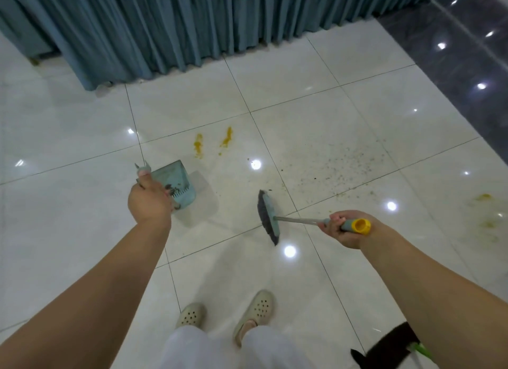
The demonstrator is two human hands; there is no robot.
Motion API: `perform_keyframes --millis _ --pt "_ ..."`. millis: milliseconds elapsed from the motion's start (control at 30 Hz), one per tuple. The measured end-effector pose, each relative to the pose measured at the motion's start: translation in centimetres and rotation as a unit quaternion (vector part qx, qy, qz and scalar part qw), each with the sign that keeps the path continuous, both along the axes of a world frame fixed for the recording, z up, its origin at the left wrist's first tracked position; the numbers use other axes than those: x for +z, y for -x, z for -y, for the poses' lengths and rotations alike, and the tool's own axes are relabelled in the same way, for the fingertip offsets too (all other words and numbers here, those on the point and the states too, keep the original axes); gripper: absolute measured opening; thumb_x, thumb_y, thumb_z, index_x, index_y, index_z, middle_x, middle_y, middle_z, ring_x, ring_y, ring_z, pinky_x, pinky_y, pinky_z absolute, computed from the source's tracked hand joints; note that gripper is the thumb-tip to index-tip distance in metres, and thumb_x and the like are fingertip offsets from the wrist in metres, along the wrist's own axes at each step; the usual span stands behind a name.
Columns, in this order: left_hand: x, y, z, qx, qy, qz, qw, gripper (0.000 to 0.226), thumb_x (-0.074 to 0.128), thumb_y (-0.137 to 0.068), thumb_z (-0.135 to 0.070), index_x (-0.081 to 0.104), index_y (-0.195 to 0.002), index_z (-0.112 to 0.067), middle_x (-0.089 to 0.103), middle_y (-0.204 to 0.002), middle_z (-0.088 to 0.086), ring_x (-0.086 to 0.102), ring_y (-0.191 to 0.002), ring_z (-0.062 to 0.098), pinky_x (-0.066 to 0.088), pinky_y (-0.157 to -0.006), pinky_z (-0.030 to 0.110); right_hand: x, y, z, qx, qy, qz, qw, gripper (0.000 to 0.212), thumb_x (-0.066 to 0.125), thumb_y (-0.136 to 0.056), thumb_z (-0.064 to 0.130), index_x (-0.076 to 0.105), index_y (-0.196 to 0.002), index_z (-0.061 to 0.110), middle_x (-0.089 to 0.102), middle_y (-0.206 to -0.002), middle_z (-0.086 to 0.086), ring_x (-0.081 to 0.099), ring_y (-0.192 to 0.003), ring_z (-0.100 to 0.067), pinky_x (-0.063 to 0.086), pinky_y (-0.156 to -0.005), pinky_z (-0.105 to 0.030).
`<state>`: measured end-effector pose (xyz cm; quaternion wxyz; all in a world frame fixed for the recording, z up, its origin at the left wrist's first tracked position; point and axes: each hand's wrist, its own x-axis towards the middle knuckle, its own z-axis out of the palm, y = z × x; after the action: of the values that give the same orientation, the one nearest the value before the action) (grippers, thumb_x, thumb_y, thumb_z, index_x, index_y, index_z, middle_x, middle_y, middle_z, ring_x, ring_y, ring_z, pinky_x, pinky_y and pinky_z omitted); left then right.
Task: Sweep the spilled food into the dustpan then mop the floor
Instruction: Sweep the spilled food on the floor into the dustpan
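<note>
Glossy white floor tiles (316,115) ran up to a pleated blue-grey curtain (170,25), with two yellow food smears (213,144) ahead and a scatter of dark crumbs (338,168) to the right. The left hand (148,201) gripped the handle of a pale teal plastic dustpan (176,181) held tilted just above the tiles, and the right hand (341,228) was wrapped round the grey, yellow-capped grip of a short teal brush with dark bristles (268,217), which sat between pan and crumbs. Sweeping well probably called for setting the pan's lip flat on the floor and drawing the crumbs towards it in short, low strokes; no brand, label or writing was legible.
</note>
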<state>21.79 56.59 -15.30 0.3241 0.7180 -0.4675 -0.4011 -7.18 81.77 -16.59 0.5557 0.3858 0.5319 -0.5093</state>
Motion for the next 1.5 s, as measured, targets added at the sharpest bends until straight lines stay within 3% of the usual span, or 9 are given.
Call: perform_keyframes --millis 233,400,633,767,967,1100,1300,1400,1500 --pt "0.3 0.2 0.6 -0.023 0.009 -0.004 1.000 0.057 0.024 -0.097 -0.054 0.047 -0.063 -0.015 0.051 -0.060 0.004 0.052 -0.065 0.026 0.046 -0.061 0.038 1.1 -2.6 1.0 0.057 0.039 0.000 0.998 0.007 0.038 -0.095 -0.003 0.044 -0.100 -0.003 0.048 -0.091 -0.026 0.041 -0.028 -0.011 0.040 -0.029 -0.013" --pt "0.9 -1.6 1.6 -0.006 0.006 0.001 1.000 0.058 0.024 -0.095 -0.057 0.046 -0.064 -0.014 0.053 -0.067 0.010 0.052 -0.070 0.028 0.052 -0.075 0.050 1.6 -6.3 3.9 0.125 0.069 0.021 0.990 0.013 0.036 -0.095 -0.003 0.043 -0.105 -0.005 0.049 -0.091 -0.025 0.040 -0.030 -0.010 0.039 -0.030 -0.013" --pt "1.6 -5.5 4.5 0.045 0.009 -0.001 0.999 0.055 0.026 -0.095 -0.059 0.048 -0.063 -0.019 0.051 -0.059 0.003 0.052 -0.057 0.024 0.046 -0.060 0.034 0.2 -14.8 11.3 0.207 0.081 0.097 0.970 0.009 0.036 -0.096 -0.003 0.044 -0.097 -0.005 0.048 -0.095 -0.025 0.037 -0.026 -0.011 0.038 -0.029 -0.013" --pt "1.1 -7.4 7.1 0.065 0.012 -0.012 0.998 0.056 0.027 -0.093 -0.059 0.049 -0.063 -0.016 0.052 -0.057 0.005 0.052 -0.055 0.026 0.047 -0.059 0.036 -1.4 -19.3 15.0 0.223 0.082 0.133 0.962 0.006 0.038 -0.096 -0.003 0.044 -0.097 -0.006 0.046 -0.102 -0.029 0.036 -0.025 -0.012 0.038 -0.029 -0.015" --pt "-0.2 -9.4 10.7 0.052 0.001 0.016 0.999 0.069 0.025 -0.095 -0.059 0.060 -0.094 0.001 0.058 -0.075 0.016 0.055 -0.065 0.026 0.049 -0.066 0.038 -3.1 -21.9 18.1 0.230 0.057 0.136 0.962 0.006 0.040 -0.094 -0.005 0.045 -0.093 -0.007 0.049 -0.098 -0.030 0.036 -0.024 -0.011 0.040 -0.030 -0.014" --pt "0.1 -9.2 12.6 0.050 -0.015 0.007 0.999 0.059 0.025 -0.096 -0.057 0.055 -0.084 -0.008 0.053 -0.057 0.006 0.049 -0.047 0.022 0.045 -0.058 0.028 -2.1 -18.8 19.9 0.176 0.044 0.094 0.979 0.010 0.037 -0.095 -0.005 0.045 -0.089 -0.007 0.048 -0.091 -0.029 0.037 -0.023 -0.010 0.038 -0.028 -0.012" --pt "-0.5 -7.5 15.0 0.042 -0.035 -0.014 0.998 0.058 0.027 -0.095 -0.058 0.055 -0.078 -0.010 0.052 -0.054 0.001 0.047 -0.043 0.017 0.039 -0.047 0.025 -0.1 -11.8 20.9 0.017 0.054 0.029 0.998 0.010 0.037 -0.094 -0.006 0.046 -0.095 -0.002 0.047 -0.094 -0.033 0.042 -0.026 -0.014 0.039 -0.029 -0.013" --pt "-1.2 -6.5 15.4 0.031 -0.049 -0.018 0.998 0.059 0.027 -0.094 -0.060 0.050 -0.067 -0.014 0.052 -0.057 0.002 0.047 -0.047 0.019 0.039 -0.048 0.026 0.5 -8.6 20.0 -0.052 0.051 -0.006 0.997 0.014 0.038 -0.096 -0.004 0.048 -0.105 -0.002 0.045 -0.103 -0.035 0.044 -0.034 -0.013 0.040 -0.029 -0.014" --pt "-1.6 -5.4 15.5 0.008 -0.047 -0.008 0.999 0.060 0.025 -0.094 -0.059 0.048 -0.063 -0.014 0.054 -0.058 0.005 0.049 -0.050 0.023 0.043 -0.054 0.030 0.9 -5.6 18.6 -0.110 0.033 -0.029 0.993 0.026 0.040 -0.095 -0.004 0.044 -0.121 0.000 0.046 -0.097 -0.035 0.042 -0.029 -0.014 0.039 -0.029 -0.013"
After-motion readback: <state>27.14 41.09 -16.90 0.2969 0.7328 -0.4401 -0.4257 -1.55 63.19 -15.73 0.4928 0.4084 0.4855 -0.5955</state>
